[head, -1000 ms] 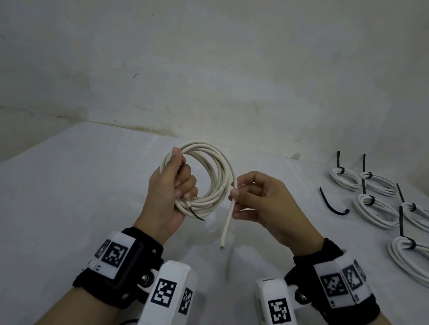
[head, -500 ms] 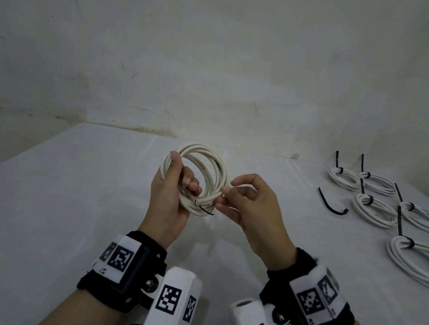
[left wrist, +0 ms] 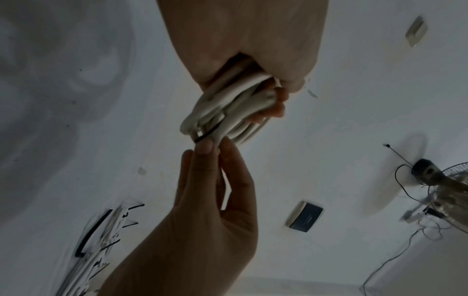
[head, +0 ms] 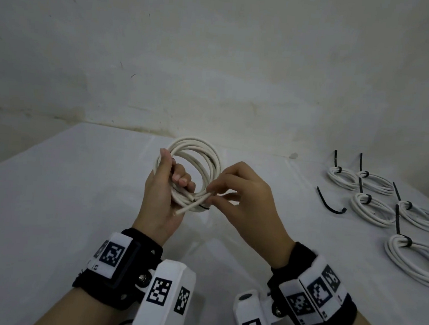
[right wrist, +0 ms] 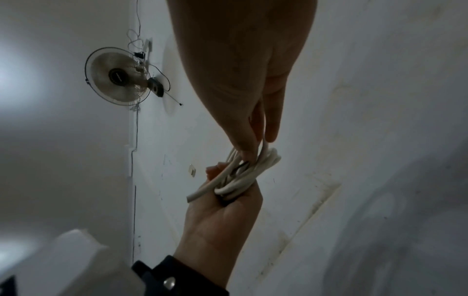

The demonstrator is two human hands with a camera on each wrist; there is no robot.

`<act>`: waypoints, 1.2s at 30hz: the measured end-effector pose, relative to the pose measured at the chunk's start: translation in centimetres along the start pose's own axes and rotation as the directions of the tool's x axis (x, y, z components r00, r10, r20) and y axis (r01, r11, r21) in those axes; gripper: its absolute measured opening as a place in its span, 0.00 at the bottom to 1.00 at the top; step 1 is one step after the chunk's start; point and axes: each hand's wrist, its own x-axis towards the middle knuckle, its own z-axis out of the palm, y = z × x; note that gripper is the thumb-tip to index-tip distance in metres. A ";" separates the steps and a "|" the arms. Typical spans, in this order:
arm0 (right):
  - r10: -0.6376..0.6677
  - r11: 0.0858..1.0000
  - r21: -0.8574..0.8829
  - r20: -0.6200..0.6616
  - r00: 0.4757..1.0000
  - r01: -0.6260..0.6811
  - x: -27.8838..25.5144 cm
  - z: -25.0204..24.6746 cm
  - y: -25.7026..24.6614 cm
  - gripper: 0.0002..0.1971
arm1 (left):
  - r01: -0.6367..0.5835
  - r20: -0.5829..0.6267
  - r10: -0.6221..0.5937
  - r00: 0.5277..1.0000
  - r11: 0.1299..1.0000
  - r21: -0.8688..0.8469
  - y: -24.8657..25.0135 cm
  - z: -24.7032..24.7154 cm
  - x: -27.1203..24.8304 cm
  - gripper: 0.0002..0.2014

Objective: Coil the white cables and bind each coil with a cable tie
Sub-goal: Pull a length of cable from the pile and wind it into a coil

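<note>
The white cable coil (head: 194, 171) is held up off the tabletop (head: 49, 199) in the left hand (head: 162, 196), whose fingers (head: 180, 180) curl through the loops and clamp the bundle against the palm. The right hand (head: 244, 198) pinches the cable's loose end (head: 191, 207) between thumb and fingertips, just beside the left fingers. The cable looks light but springy: it should try to unwind, so it is probably best gripped across all the turns, where the left fingers clamp them. A thin black strand (head: 204, 207) shows at the pinch; whether it is a tie I cannot tell. A second ago the end hung free below the right fingers, apart from the coil; now it lies against the loops.
</note>
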 end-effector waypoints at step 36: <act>0.023 0.982 -0.191 0.171 0.985 0.010 2.3 -0.7 -1.0 0.28 | 0.072 0.205 -0.229 0.952 0.815 0.575 0.3 0.8 -1.6 0.32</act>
